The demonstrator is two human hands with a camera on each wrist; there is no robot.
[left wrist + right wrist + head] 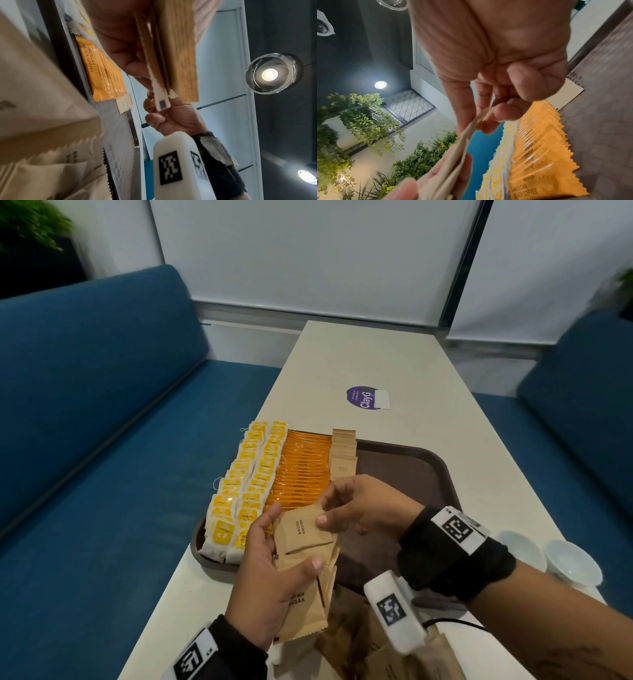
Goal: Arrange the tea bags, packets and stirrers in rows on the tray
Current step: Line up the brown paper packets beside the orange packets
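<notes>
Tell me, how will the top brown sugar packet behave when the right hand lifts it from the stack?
The brown sugar packet is thin paper, so probably light and floppy. The right hand pinches only one corner, so it may droop. It should slide off the left hand easily.

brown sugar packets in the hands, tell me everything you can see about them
The brown sugar packets are flat kraft-paper sachets with serrated ends and dark "BROWN SUGAR" print. The left hand holds a fanned stack of them above the near edge of the tray, thumb across the front. The right hand pinches the top packet, which is tilted. More of them lie loose on the table below, and a started row stands on the tray beside the orange coffee packets.
</notes>
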